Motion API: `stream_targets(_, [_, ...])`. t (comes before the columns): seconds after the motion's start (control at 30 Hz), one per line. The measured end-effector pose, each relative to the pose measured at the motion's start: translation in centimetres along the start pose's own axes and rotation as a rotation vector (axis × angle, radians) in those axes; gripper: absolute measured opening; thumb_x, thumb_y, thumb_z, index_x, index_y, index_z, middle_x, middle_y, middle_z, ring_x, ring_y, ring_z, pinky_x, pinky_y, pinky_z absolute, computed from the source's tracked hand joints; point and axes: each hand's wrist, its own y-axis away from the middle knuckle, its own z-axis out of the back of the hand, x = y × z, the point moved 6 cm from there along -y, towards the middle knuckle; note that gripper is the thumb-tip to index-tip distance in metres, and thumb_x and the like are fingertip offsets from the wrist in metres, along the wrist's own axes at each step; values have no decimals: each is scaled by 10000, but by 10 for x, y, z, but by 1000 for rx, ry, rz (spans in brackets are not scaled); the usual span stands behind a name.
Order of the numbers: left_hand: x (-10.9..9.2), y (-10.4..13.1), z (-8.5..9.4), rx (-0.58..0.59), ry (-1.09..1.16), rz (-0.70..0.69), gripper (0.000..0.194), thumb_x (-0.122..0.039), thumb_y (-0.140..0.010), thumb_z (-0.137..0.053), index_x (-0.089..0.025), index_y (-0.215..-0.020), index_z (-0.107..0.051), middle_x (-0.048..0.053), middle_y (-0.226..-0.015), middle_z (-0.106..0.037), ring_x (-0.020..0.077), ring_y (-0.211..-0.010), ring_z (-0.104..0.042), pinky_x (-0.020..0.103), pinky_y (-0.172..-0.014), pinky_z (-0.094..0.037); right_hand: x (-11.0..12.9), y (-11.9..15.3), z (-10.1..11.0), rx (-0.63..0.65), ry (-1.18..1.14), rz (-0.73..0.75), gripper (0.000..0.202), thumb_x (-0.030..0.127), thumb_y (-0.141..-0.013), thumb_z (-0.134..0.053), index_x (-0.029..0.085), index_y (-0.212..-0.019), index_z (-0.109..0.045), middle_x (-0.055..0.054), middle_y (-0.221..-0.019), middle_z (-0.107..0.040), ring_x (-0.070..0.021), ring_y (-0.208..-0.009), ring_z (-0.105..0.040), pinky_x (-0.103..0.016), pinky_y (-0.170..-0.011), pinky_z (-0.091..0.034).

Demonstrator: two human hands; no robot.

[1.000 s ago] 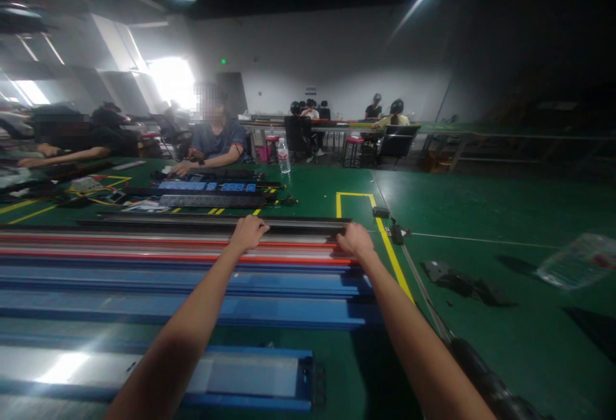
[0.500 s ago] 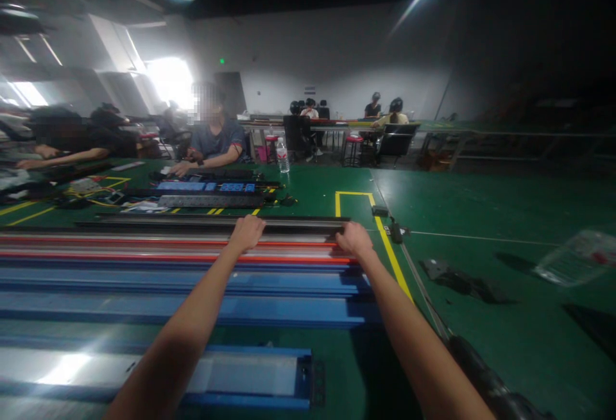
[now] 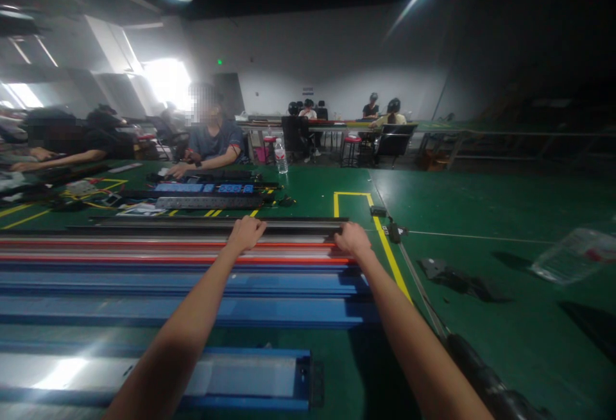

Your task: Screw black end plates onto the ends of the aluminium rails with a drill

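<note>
Both my arms reach forward over a row of long metal profiles on the green table. My left hand (image 3: pixel 247 233) is closed over the near edge of a black channel profile (image 3: pixel 298 223), its fingertips partly hidden. At that channel's right end, my right hand (image 3: pixel 353 239) grips with curled fingers. Just nearer lie red-edged profiles (image 3: pixel 168 258), side by side and under my wrists. Closer still are blue profiles (image 3: pixel 289 308). Nearest to me, a blue-edged profile with a pale strip (image 3: pixel 255 375) and a dark end cap passes beneath my left forearm.
Behind the channel lie power strips with blue sockets (image 3: pixel 235 188). A co-worker (image 3: pixel 216 141) sits across the table. One water bottle (image 3: pixel 281 157) stands upright; another clear bottle (image 3: pixel 572 256) lies at right. Yellow tape (image 3: pixel 392 266), cables and a black cable bundle (image 3: pixel 481 369) are right of my hands.
The view has shifted very slightly. My hands keep their places on the black channel, and the profiles lie as before.
</note>
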Motion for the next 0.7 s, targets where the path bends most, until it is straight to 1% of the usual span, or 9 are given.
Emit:
stream_targets(0.27, [0,1,1,-31,15,1,587,-469,-1002,-265,-158,-932,-759,160,-1024,-736,310,-1033,-620,396,-858,-466,4,3,6,-18,35,19,330,367,-961,-637,153,-1212,-633,-111,-1245,-647,-245,-1068,-650,-459,-917,-552])
stream_targets(0.4, [0,3,3,-48,27,12,556,-474,-993,-303,-161,-935,-759,162,-1021,-734,314,-1032,-623,396,-855,-464,10,10,16,-61,64,36,334,370,-963,-633,161,-1223,-628,-106,-1256,-643,-248,-1078,-646,-468,-921,-549])
stream_targets(0.5, [-1,4,5,-52,34,17,533,-471,-993,-325,-148,-930,-745,172,-996,-726,320,-1016,-631,407,-851,-467,15,18,28,-111,75,37,345,376,-963,-630,170,-1239,-621,-105,-1286,-629,-261,-1116,-630,-492,-949,-532])
stream_targets(0.57, [-3,6,9,-69,40,14,496,-456,-998,-333,-139,-1017,-714,175,-1044,-707,320,-1035,-626,413,-856,-469,18,24,38,-152,68,41,356,382,-962,-628,175,-1252,-616,-107,-1315,-614,-275,-1156,-611,-516,-978,-510])
stream_targets(0.63, [-5,9,16,-102,47,7,455,-433,-1001,-348,-131,-1158,-650,181,-1162,-662,319,-1093,-605,420,-876,-469,23,33,48,-194,48,56,369,391,-963,-623,179,-1265,-609,-109,-1339,-599,-285,-1187,-591,-532,-1003,-487])
stream_targets(0.7, [-7,13,25,-135,53,-15,442,-418,-1001,-360,-127,-1245,-587,189,-1252,-606,320,-1146,-578,426,-900,-466,28,46,58,-225,20,87,377,405,-967,-611,185,-1273,-601,-107,-1349,-590,-289,-1204,-576,-540,-1018,-467])
